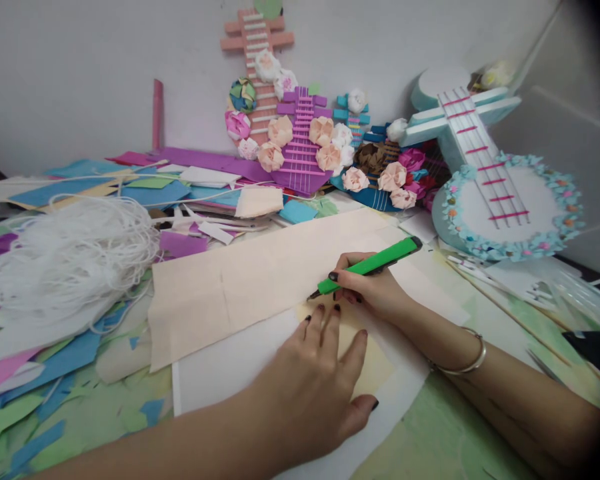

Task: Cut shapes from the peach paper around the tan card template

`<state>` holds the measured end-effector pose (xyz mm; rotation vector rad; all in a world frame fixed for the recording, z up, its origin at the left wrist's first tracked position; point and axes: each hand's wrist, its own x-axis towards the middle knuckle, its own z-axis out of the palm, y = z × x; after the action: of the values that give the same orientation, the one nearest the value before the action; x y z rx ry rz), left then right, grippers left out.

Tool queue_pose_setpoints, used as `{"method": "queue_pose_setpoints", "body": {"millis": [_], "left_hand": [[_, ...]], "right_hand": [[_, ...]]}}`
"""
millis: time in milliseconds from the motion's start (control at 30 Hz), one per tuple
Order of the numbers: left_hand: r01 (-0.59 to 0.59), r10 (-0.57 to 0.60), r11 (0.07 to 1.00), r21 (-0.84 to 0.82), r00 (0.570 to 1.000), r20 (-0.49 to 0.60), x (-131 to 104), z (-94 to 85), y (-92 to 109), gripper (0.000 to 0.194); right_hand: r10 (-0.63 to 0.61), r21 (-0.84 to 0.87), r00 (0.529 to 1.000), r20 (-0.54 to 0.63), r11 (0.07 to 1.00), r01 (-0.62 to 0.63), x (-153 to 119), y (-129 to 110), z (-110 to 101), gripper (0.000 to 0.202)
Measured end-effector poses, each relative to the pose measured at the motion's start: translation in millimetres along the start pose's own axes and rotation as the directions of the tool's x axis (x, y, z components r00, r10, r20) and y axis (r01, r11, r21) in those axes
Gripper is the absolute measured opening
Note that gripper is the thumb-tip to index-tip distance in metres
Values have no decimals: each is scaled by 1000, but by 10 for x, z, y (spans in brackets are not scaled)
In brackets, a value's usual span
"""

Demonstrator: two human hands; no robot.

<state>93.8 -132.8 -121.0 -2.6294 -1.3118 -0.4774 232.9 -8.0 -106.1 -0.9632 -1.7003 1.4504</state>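
My right hand [375, 290] is closed around a green utility knife [367, 265], held slanted like a pen. The knife's dark tip meets the lower edge of a cream paper strip [260, 267]. My left hand [320, 373] lies flat with fingers spread, pressing on a pale yellow piece of paper [375, 360] and the white sheet [220, 373] beneath. Its fingertips rest just below the knife tip. A crease or line crosses the strip toward its left end. The left hand covers part of the yellow piece, so its full outline is hidden.
A tangle of white cord [70, 257] sits at left among coloured paper scraps [70, 360]. Along the wall stand flower-decorated paper instruments, including a purple one [303, 147] and a pale blue one [500, 187]. A thin stick [505, 307] and a black object [593, 350] lie at right.
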Motion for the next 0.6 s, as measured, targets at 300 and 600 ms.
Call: {"method": "queue_pose_setpoints", "body": {"millis": [300, 600], "left_hand": [[-2, 2, 1000, -3, 1000, 5, -4, -4, 7, 62], [-9, 9, 1000, -6, 1000, 6, 5, -7, 4, 62]], "right_hand": [[-7, -37, 1000, 9, 999, 7, -11, -3, -6, 23], [-12, -29, 1000, -10, 1000, 11, -4, -15, -4, 25]]}}
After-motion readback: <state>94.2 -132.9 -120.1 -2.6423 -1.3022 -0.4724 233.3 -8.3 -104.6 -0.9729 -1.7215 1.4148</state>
